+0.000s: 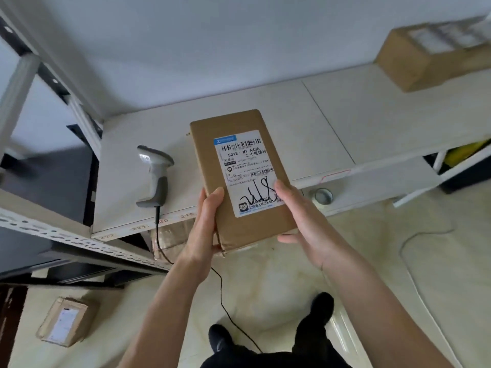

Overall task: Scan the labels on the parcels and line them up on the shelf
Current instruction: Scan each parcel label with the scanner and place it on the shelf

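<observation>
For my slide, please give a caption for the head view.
Both hands, left and right, hold a labelled brown cardboard parcel above the white shelf.

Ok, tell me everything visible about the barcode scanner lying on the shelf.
The grey and white handheld barcode scanner looks like plastic, with a pale head and a darker grey handle. It lies on its side on the white shelf board, head toward the wall, handle end near the front edge. A thin black cable runs from the handle over the edge down to the floor. Neither hand touches it; it sits just left of the held brown cardboard parcel.
</observation>
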